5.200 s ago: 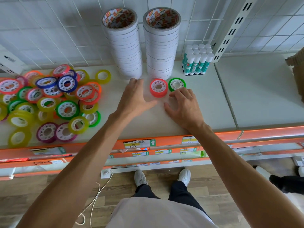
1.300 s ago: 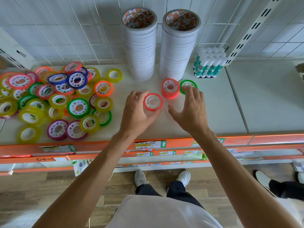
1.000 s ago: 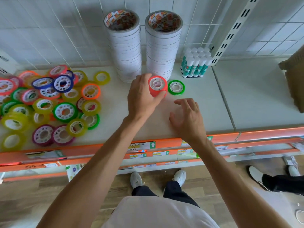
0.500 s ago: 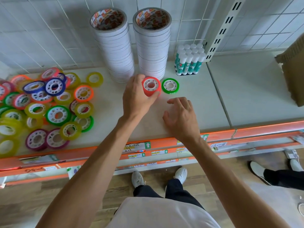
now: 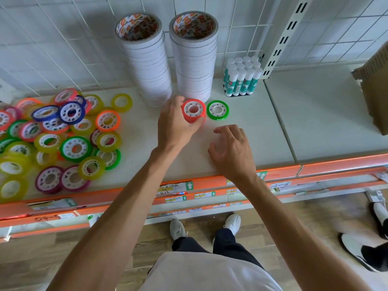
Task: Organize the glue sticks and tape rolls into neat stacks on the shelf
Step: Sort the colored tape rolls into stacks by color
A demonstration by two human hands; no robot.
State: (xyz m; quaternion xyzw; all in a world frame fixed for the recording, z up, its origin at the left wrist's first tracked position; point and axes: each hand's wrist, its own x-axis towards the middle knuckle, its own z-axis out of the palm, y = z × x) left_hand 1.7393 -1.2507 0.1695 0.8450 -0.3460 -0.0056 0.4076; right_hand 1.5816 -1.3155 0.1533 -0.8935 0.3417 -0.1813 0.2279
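1. Loose tape rolls (image 5: 63, 133) are lying in a jumbled heap at the left of the frame, unsorted, waiting to be stacked.
2. Two tall white tape stacks (image 5: 168, 66) are standing at upper centre against the wire grid wall.
3. The left hand (image 5: 176, 124) is wrapping its fingers round the red tape stack (image 5: 193, 111) at centre, apparently squaring it up.
4. A green roll (image 5: 217, 110) is lying flat just beside it, likely starting another stack.
5. The right hand (image 5: 231, 152) is hovering over the shelf (image 5: 273, 127), fingers loosely spread, gripping nothing.
6. Glue sticks (image 5: 242, 77) are standing upright, bunched, at upper right of centre.
7. The shelf is pale with an orange front edge; a cardboard box (image 5: 375, 89) is sitting far right; wood flooring is showing below.
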